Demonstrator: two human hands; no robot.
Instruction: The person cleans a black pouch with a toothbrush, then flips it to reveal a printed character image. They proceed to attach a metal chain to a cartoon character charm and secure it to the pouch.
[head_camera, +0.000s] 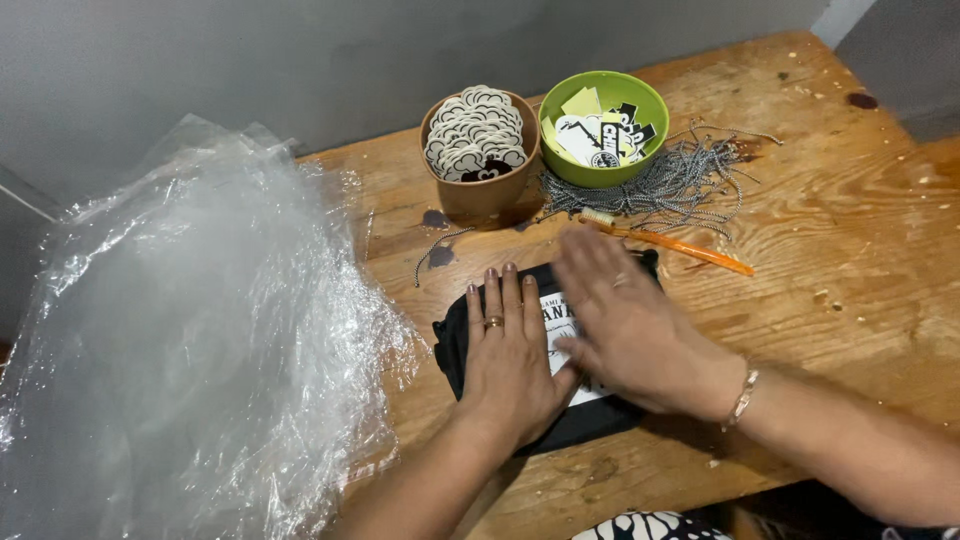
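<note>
Left hand (510, 360) and right hand (625, 325) flat on folded black garment (600, 415)

place: small packing workshop | signs: clear bags (190, 330), tag bowls (603, 128), cord pile (670, 185)

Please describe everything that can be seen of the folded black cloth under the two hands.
The folded black fabric piece lies flat near the front edge of the worn wooden table. It looks like soft, matte cloth folded into a rough rectangle, with a white printed panel on top, mostly covered. The left hand, wearing a ring, rests palm down on its left part. The right hand, blurred, lies across its middle and right part. A heap of clear plastic bags lies just left of it.
</note>
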